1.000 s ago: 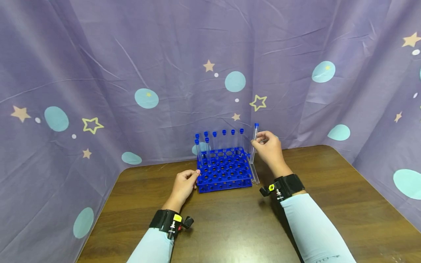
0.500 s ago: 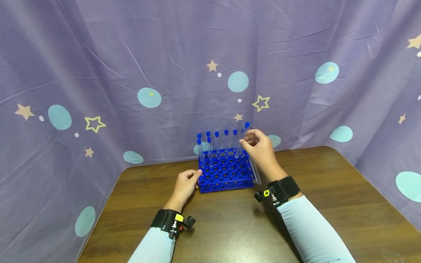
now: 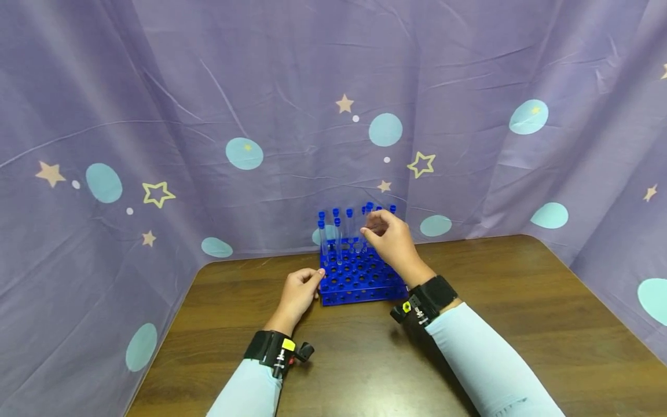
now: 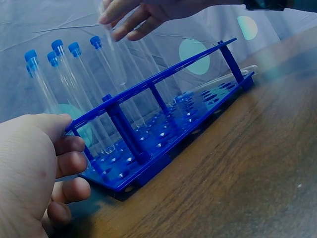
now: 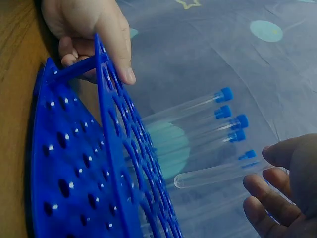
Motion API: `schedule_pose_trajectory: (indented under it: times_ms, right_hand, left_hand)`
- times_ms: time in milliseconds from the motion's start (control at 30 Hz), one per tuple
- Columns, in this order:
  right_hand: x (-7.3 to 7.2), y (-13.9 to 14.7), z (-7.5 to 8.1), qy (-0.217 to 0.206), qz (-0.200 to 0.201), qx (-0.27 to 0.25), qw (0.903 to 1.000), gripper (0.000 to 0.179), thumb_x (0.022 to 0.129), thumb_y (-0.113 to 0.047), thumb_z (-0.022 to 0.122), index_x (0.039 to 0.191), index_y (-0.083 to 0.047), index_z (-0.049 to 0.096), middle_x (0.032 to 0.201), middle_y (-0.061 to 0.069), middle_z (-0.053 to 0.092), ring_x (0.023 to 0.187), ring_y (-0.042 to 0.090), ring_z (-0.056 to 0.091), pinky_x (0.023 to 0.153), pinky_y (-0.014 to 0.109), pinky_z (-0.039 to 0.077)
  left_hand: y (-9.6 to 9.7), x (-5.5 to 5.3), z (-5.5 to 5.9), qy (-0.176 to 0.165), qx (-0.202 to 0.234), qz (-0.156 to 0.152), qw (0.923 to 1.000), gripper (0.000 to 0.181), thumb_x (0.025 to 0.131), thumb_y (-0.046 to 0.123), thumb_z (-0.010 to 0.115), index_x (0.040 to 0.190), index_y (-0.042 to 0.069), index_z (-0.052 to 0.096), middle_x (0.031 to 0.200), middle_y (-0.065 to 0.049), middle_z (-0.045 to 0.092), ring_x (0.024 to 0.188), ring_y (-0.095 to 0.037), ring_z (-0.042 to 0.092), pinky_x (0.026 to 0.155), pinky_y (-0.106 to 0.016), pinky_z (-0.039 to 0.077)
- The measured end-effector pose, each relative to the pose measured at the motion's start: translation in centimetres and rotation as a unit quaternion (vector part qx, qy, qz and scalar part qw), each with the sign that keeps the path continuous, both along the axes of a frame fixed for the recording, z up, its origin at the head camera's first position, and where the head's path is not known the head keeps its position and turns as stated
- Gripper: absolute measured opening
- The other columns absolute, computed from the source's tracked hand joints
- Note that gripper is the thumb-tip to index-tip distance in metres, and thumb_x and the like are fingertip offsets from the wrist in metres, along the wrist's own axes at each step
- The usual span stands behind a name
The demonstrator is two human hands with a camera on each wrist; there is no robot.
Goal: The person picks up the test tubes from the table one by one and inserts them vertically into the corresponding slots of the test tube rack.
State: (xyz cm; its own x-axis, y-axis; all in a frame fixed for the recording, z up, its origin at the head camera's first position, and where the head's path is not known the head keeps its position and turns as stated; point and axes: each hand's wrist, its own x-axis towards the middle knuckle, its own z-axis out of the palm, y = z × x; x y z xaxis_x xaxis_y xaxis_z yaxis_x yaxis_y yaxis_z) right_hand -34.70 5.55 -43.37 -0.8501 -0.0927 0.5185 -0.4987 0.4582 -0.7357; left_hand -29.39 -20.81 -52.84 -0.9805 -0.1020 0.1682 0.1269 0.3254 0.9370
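Observation:
A blue test tube rack [image 3: 359, 285] stands on the table, with several clear blue-capped test tubes [image 4: 81, 87] upright in its back and left holes. My left hand [image 3: 298, 296] grips the rack's left end, thumb over the top plate and fingers below. Between the thumb and fingers of my right hand [image 3: 392, 240] is one more test tube [image 5: 213, 177]. Its rounded bottom hangs above the rack's top plate, apart from it, in the right wrist view. My right hand hides part of the back row in the head view.
Beyond the rack's far end lies a clear tube [image 4: 225, 77], seen in the left wrist view. A purple curtain [image 3: 292, 104] hangs close behind the rack. The brown wooden table [image 3: 359, 370] stretches in front and to both sides.
My right hand has carried the test tube leftward from beyond the rack's right end to over its back row. My left hand has kept its grip on the rack.

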Motion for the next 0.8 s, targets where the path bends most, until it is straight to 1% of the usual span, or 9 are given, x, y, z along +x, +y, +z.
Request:
schedule_pose_trajectory:
  times_ms: [167, 367, 500, 633, 800]
  right_hand:
    - [-0.9, -1.2, 0.2, -0.002, 0.005, 0.016, 0.9999, 0.035, 0.102, -0.013, 0.086, 0.132, 0.001, 0.074, 0.114, 0.015, 0.082, 0.102, 0.032, 0.083, 0.092, 0.047, 0.069]
    - [-1.6, -2.0, -0.2, -0.013, 0.009, 0.055, 0.9984, 0.034, 0.103, -0.014, 0.086, 0.132, -0.001, 0.074, 0.115, 0.013, 0.080, 0.101, 0.030, 0.083, 0.088, 0.046, 0.069]
    - [-1.9, -2.4, -0.8, -0.021, 0.015, 0.076, 0.9968, 0.032, 0.104, -0.014, 0.084, 0.131, -0.002, 0.074, 0.115, 0.013, 0.081, 0.102, 0.029, 0.084, 0.088, 0.044, 0.069]
    - [-2.1, -2.7, -1.4, -0.029, 0.021, 0.086, 0.9957, 0.029, 0.104, -0.013, 0.084, 0.129, -0.002, 0.074, 0.114, 0.013, 0.082, 0.101, 0.030, 0.084, 0.088, 0.044, 0.070]
    - [-2.0, -2.9, -1.7, -0.052, 0.023, 0.089, 0.9944, 0.029, 0.104, -0.013, 0.084, 0.129, -0.002, 0.075, 0.114, 0.013, 0.082, 0.102, 0.030, 0.084, 0.089, 0.045, 0.069]
  left_hand:
    - [0.1, 0.1, -0.1, -0.002, 0.006, -0.005, 1.0000, 0.032, 0.112, 0.027, 0.075, 0.096, 0.000, 0.083, 0.071, 0.002, 0.064, 0.059, -0.012, 0.059, 0.058, -0.024, 0.051]
    - [0.0, 0.1, 0.0, -0.007, 0.012, -0.008, 0.9999, 0.030, 0.111, 0.025, 0.076, 0.096, 0.001, 0.083, 0.072, 0.000, 0.064, 0.060, -0.013, 0.059, 0.058, -0.024, 0.052]
    - [0.0, 0.1, 0.1, -0.006, 0.008, -0.008, 0.9999, 0.030, 0.111, 0.026, 0.076, 0.097, 0.001, 0.083, 0.072, -0.001, 0.065, 0.060, -0.014, 0.059, 0.058, -0.024, 0.052]
    - [0.0, 0.2, 0.2, -0.006, 0.008, -0.008, 0.9999, 0.031, 0.111, 0.027, 0.076, 0.098, 0.000, 0.084, 0.073, -0.002, 0.065, 0.060, -0.013, 0.059, 0.058, -0.024, 0.052]
    - [0.0, 0.2, 0.3, -0.006, 0.013, -0.009, 0.9999, 0.031, 0.111, 0.026, 0.076, 0.098, -0.001, 0.083, 0.073, -0.002, 0.065, 0.060, -0.012, 0.059, 0.058, -0.024, 0.052]
